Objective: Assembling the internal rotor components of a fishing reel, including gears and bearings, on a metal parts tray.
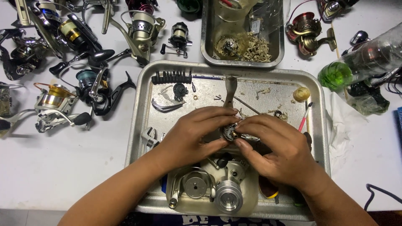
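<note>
White table [63,167] crowded with reels [54,100]; tray [138,104] — both hands pinch, seemingly, a gear [229,134].

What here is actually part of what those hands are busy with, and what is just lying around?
In use:
left hand
right hand
small dark round reel part
dented metal work tray

Lying about:
silver spool
gold-and-silver spinning reel
red reel
green-tinted clear bottle

A white table [63,167] under bright, even light, with a strip of grey floor [25,217] below its edge.
</note>
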